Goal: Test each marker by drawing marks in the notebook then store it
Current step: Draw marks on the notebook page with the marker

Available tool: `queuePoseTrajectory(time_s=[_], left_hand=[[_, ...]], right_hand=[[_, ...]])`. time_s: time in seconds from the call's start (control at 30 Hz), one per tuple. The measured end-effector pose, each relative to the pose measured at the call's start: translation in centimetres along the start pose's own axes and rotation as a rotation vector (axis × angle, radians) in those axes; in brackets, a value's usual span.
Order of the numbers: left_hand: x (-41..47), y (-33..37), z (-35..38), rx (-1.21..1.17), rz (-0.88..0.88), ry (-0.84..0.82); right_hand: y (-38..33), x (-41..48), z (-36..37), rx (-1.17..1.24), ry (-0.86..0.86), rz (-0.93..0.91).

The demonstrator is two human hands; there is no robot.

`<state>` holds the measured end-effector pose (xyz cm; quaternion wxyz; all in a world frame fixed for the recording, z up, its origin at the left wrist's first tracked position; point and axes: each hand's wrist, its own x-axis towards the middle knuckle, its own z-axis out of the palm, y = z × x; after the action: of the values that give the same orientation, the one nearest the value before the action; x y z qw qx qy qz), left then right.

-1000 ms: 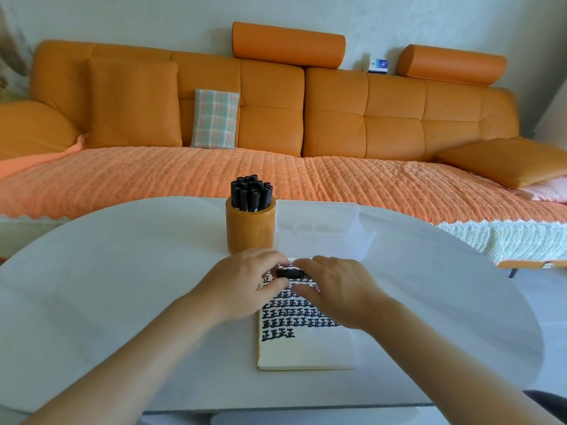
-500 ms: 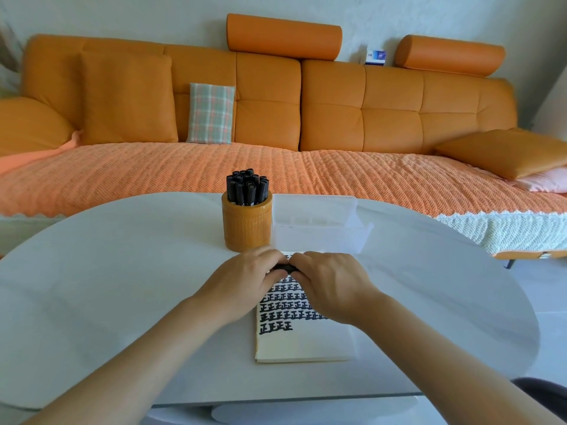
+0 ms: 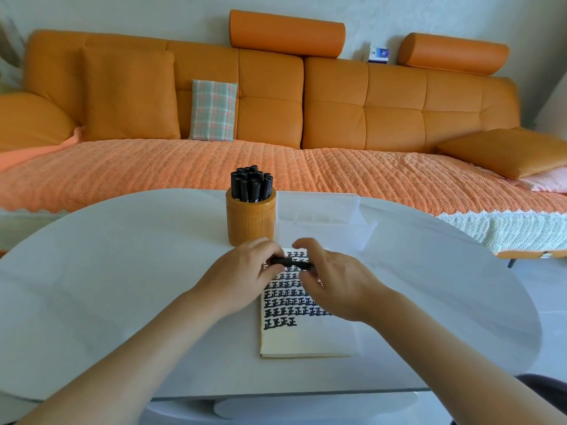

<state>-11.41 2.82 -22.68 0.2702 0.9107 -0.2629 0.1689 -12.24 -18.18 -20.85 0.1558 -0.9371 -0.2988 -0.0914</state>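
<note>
Fingers (image 3: 267, 252) of the left hand (image 3: 242, 273) pinched one end of the black marker (image 3: 291, 263); right hand (image 3: 336, 279) curled loosely round the other end, forefinger lifted; hands had drawn apart since half a second back, baring more barrel; cap likely just seated or coming off, could not tell which; marker was held level over the notebook (image 3: 306, 342) top edge, near the orange pen cup (image 3: 251, 222); slim, black, slightly glossy.

Pen holder (image 3: 251, 216) stands behind notebook (image 3: 306, 335) on table (image 3: 122, 271).
</note>
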Motion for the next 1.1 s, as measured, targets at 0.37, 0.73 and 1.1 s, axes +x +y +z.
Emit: queuePoseTrajectory(time_s=[0.37,0.73,1.1], left_hand=[[-2.7,-2.4,0.8,0.036,-0.172,0.044],[-3.5,-1.5,1.9,0.115,-0.174,0.065],[-3.4,-1.6,2.1,0.188,-0.125,0.045]], right_hand=[[-0.1,-2.0,-1.1,0.792,0.008,0.370],[-1.5,-5.2,0.7,1.077,0.038,0.330],[-1.5,-5.4,2.2,0.928,0.098,0.362]])
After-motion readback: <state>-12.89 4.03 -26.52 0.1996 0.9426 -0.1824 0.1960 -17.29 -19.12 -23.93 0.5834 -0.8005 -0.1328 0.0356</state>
